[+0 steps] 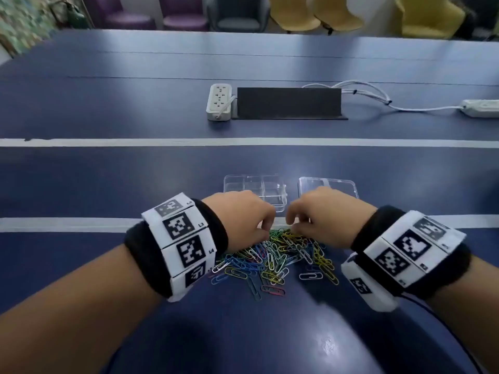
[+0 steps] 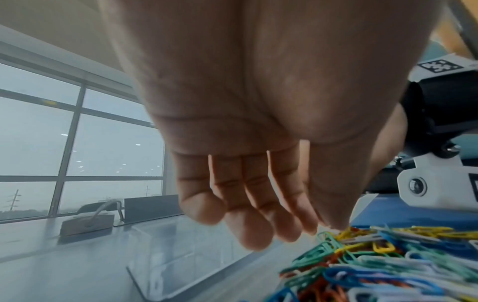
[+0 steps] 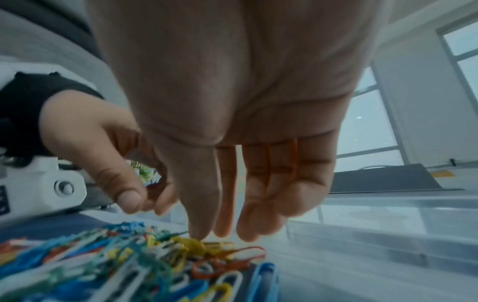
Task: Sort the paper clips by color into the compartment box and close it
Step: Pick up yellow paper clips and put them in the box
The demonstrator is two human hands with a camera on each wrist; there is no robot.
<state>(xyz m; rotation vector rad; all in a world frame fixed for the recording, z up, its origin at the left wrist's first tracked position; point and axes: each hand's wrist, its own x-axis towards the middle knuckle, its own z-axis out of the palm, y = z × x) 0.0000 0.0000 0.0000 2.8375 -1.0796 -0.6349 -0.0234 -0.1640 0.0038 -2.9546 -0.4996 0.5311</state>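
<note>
A mixed pile of coloured paper clips (image 1: 275, 257) lies on the blue table in front of me. Just behind it stands the clear compartment box (image 1: 253, 188), open, with no clips visible inside, and its clear lid (image 1: 328, 188) lies to the right. My left hand (image 1: 266, 229) hovers over the pile's far left edge, its fingers (image 2: 248, 224) hanging loosely and holding nothing. My right hand (image 1: 293, 228) reaches down beside it. Its thumb and forefinger tips (image 3: 199, 230) touch yellow clips (image 3: 196, 245) at the top of the pile, without a visible grip.
A white power strip (image 1: 219, 102) and a black cable flap (image 1: 289, 102) sit mid-table, with a second strip (image 1: 480, 107) and white cables at the right. White tape lines (image 1: 81, 224) cross the table. Chairs stand along the far edge.
</note>
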